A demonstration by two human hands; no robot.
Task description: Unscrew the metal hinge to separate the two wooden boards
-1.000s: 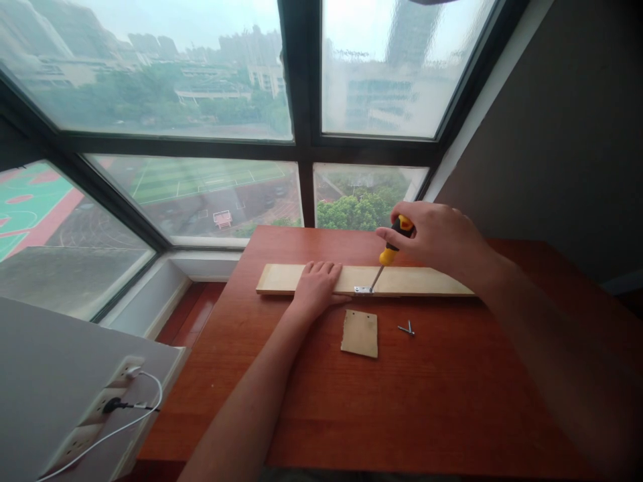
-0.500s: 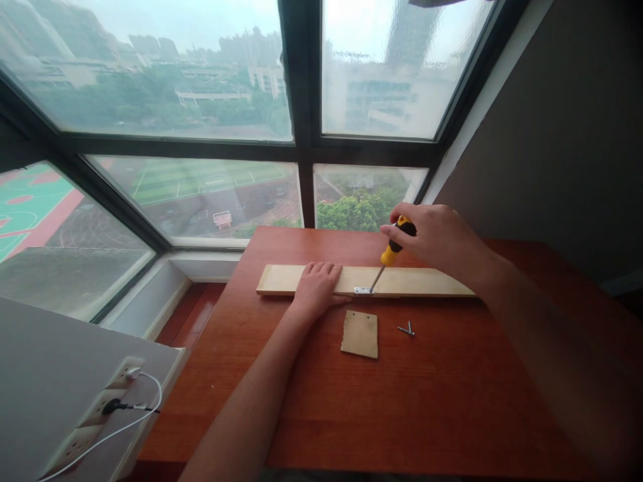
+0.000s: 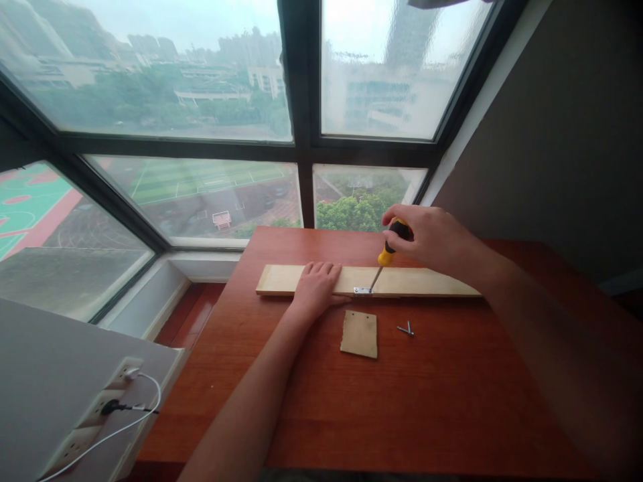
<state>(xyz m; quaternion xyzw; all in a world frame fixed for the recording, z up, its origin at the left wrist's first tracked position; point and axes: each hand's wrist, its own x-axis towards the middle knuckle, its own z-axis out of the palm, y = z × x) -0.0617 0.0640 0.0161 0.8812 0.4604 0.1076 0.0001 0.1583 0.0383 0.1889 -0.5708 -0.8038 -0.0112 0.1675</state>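
Observation:
A long pale wooden board lies across the table. My left hand holds it left of the middle, fingers over the top and thumb along the near edge. Fixed or resting at that edge is a small metal bracket. My right hand is closed round the yellow-and-black handle of a screwdriver. The screwdriver leans to the right, its tip down at the bracket's right end; the screw head there is too small to make out. Nearer me lie a brown cardboard piece with two holes and a few screws.
The reddish-brown table reaches up to the large framed window. At lower left, a white cable and a black plug hang from wall sockets. A dark wall rises on the right.
My right hand's fingers have shifted on the screwdriver handle, and the handle has tipped slightly left. The left hand and the board stay put.

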